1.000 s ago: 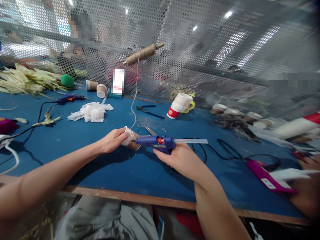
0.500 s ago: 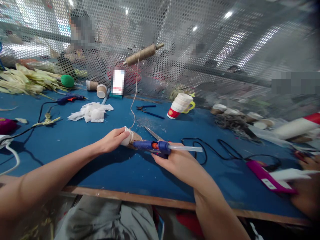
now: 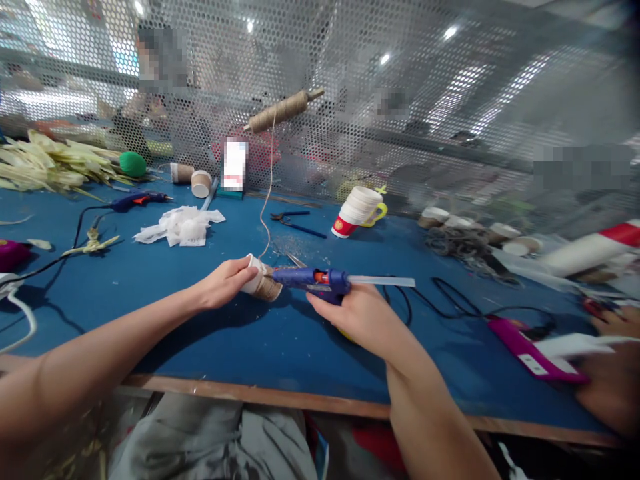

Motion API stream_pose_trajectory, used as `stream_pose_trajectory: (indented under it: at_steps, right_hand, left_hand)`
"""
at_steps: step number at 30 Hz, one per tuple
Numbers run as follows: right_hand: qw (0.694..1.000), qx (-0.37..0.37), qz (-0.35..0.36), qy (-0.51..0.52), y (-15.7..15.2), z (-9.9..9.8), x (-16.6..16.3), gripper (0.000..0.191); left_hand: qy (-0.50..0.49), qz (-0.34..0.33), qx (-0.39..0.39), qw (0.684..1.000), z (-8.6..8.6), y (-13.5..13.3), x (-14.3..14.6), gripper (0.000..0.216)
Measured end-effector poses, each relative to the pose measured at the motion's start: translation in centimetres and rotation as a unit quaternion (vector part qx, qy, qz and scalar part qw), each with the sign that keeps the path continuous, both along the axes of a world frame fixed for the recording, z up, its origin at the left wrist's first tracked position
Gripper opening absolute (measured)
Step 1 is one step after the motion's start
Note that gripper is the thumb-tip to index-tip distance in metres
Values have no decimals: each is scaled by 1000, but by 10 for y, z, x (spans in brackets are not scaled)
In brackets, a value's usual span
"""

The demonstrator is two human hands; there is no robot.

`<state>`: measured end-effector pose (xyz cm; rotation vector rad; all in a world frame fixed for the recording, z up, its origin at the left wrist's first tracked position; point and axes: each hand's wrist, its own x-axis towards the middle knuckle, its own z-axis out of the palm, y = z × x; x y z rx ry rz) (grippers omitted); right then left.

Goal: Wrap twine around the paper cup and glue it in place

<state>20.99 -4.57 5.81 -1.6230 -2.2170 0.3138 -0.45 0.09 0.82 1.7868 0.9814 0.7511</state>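
My left hand (image 3: 225, 283) grips a small paper cup partly wrapped in brown twine (image 3: 261, 283), lying on its side just above the blue table (image 3: 165, 300). My right hand (image 3: 357, 315) holds a blue glue gun (image 3: 315, 280) with a clear glue stick poking out of its back. The gun's nozzle touches the twine-wrapped part of the cup. A strand of twine runs up from the cup to a twine spool (image 3: 280, 111) hung on the mesh screen.
Scissors (image 3: 295, 259) lie just behind the cup, pliers (image 3: 293, 220) farther back. A stack of paper cups (image 3: 357, 210), white gauze (image 3: 183, 225), a second glue gun (image 3: 135, 198), black cords and a magenta tool (image 3: 530, 343) lie around. Another person's hands (image 3: 607, 373) work at the right edge.
My right hand tipped the glue gun down and back, then brought it level again with the nozzle on the cup. My left hand and the cup barely moved.
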Motion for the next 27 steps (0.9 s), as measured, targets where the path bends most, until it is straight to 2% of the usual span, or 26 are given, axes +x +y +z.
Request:
stream_pose_trajectory:
  at_steps: [6,14,21,27]
  right_hand:
    - [1000,7,2,7,4,-1,2,23]
    - [999,2,0,51,8,3,-1,22]
    - [991,-75,-42,103,9,7,-4,22]
    - [982,-114,-43,145,10,8,-6,21]
  left_hand:
    - [10,-3,10,1000,-3,1,0,43]
    - [28,-18,37,999,-1,-2,-1,39]
    - [18,-26,31,999,-3,0,-1,39]
    - [19,-23,29,999,-4,1,-2,39]
